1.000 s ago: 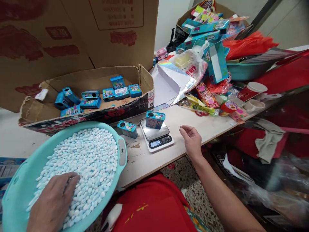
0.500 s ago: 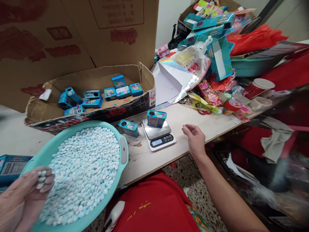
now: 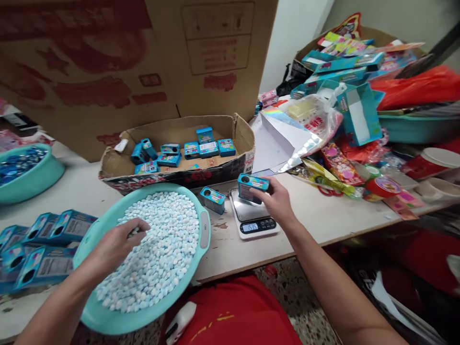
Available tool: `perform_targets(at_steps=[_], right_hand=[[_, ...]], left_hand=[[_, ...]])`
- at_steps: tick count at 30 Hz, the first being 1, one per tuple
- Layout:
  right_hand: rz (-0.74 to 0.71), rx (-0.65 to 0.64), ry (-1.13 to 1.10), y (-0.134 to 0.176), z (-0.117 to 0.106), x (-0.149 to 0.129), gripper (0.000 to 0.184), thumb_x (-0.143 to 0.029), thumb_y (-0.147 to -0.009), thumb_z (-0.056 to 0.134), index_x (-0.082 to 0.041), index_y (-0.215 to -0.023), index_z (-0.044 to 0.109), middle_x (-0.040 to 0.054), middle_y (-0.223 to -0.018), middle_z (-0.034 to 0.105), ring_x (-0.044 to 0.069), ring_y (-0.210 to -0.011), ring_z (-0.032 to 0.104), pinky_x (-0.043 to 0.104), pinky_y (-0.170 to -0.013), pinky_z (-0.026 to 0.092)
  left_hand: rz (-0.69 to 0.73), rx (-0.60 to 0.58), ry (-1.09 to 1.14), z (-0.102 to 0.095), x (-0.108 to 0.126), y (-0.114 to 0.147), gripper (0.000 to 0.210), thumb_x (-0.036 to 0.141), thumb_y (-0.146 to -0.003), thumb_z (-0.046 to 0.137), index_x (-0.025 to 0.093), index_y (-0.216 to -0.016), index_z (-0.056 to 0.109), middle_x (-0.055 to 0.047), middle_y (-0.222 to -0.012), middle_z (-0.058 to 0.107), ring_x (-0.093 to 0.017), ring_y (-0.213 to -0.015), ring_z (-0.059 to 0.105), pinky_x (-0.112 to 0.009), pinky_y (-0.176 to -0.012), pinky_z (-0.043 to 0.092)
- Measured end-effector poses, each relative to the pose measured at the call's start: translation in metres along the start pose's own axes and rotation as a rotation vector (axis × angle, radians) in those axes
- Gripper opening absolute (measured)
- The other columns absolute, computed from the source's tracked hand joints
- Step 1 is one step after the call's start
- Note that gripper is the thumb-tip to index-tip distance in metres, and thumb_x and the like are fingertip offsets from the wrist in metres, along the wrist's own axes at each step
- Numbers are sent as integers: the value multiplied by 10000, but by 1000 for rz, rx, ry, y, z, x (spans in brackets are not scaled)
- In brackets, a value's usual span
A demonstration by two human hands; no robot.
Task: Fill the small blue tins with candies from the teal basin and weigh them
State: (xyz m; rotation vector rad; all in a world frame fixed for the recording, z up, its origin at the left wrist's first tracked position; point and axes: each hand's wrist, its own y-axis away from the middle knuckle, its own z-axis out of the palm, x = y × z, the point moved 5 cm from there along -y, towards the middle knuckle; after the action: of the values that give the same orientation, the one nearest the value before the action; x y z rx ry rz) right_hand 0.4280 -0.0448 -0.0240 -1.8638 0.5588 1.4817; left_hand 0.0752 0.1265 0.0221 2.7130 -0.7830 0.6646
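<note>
My right hand grips a small blue candy box from its right side, over the steel plate of a digital scale. A round dark hole shows in the box's top; whether its base still touches the plate I cannot tell. Over the turquoise basin of pale blue and white candies, my left hand is closed around a few candies. Another blue box with a hole in its top stands on the table between basin and scale.
A low cardboard tray with several blue boxes lies behind the basin. More blue boxes stand at left, near a second turquoise basin. Wrappers, packets and cups clutter the right side. A large carton rises behind.
My right hand has moved left from beside the scale and taken hold of the box on it. My left hand has come in over the candies. The view has turned left.
</note>
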Motion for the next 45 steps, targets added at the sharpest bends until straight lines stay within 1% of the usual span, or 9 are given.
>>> perform_targets(at_steps=[3, 6, 13, 26, 33, 36, 40, 42, 45], right_hand=[[-87, -20, -33, 9, 16, -47, 397, -369, -690, 760, -214, -1021, 604, 23, -921, 661, 200, -825, 624, 341, -759, 512], [-108, -283, -24, 26, 54, -82, 379, -363, -702, 762, -227, -1024, 616, 15, -930, 668, 197, -835, 627, 322, -756, 507], [-198, -574, 50, 46, 138, -98, 306, -316, -742, 726, -234, -1023, 638, 17, -966, 671, 209, -893, 610, 312, -785, 465], [-136, -601, 17, 48, 162, -87, 326, -280, -711, 753, -236, -1013, 639, 5, -983, 670, 207, -913, 614, 308, -810, 452], [-201, -473, -166, 49, 171, -103, 451, -342, -753, 723, -268, -1158, 538, 37, -1132, 603, 216, -1023, 584, 354, -902, 471], [-254, -221, -209, 34, 153, -87, 621, -380, -746, 724, -281, -1280, 424, 75, -1263, 507, 239, -1149, 519, 415, -997, 428], [-231, 25, -12, 19, 113, -33, 620, -438, -752, 699, -240, -1280, 443, 110, -1272, 495, 279, -1170, 496, 487, -1005, 406], [-160, 14, 96, 19, 101, -6, 621, -474, -748, 688, -220, -1266, 457, 121, -1256, 507, 287, -1139, 512, 496, -978, 423], [-80, -124, 198, 25, 106, 21, 591, -469, -754, 679, -209, -1245, 476, 115, -1216, 542, 278, -1101, 537, 472, -963, 436]], left_hand=[[-33, -185, 160, -10, 18, 0, 221, 396, -793, 521, 192, -805, 606, 12, -695, 570, -130, -623, 504, -210, -537, 406], [47, -206, 260, -32, 51, 0, 225, 389, -778, 543, 183, -821, 619, -10, -729, 571, -128, -643, 490, -219, -563, 407], [341, -217, -15, -51, 118, -2, 144, 202, -797, 506, 183, -839, 642, -16, -820, 613, -137, -753, 529, -252, -692, 414], [325, 9, 258, -62, 82, -1, 177, 260, -852, 504, 178, -964, 614, -49, -988, 632, -161, -916, 584, -309, -821, 471], [446, -7, 65, -42, 85, 16, 424, 292, -795, 629, 231, -1204, 535, -73, -1179, 605, -215, -1077, 553, -360, -918, 441], [246, 273, -11, -74, 56, 12, 388, 364, -789, 631, 225, -1144, 562, -63, -1084, 643, -212, -959, 597, -345, -833, 459], [-194, 803, -157, -148, -32, 1, 621, 553, -781, 542, 200, -1285, 451, -51, -1110, 636, -281, -1041, 584, -411, -842, 422], [-297, 758, -182, -158, -80, -25, 681, 589, -818, 425, 169, -1350, 368, -38, -1178, 604, -336, -1112, 541, -472, -853, 371], [-515, 610, -234, -140, -141, -66, 724, 530, -754, 534, 94, -1320, 411, -224, -1199, 588, -421, -1123, 529, -552, -821, 380]])
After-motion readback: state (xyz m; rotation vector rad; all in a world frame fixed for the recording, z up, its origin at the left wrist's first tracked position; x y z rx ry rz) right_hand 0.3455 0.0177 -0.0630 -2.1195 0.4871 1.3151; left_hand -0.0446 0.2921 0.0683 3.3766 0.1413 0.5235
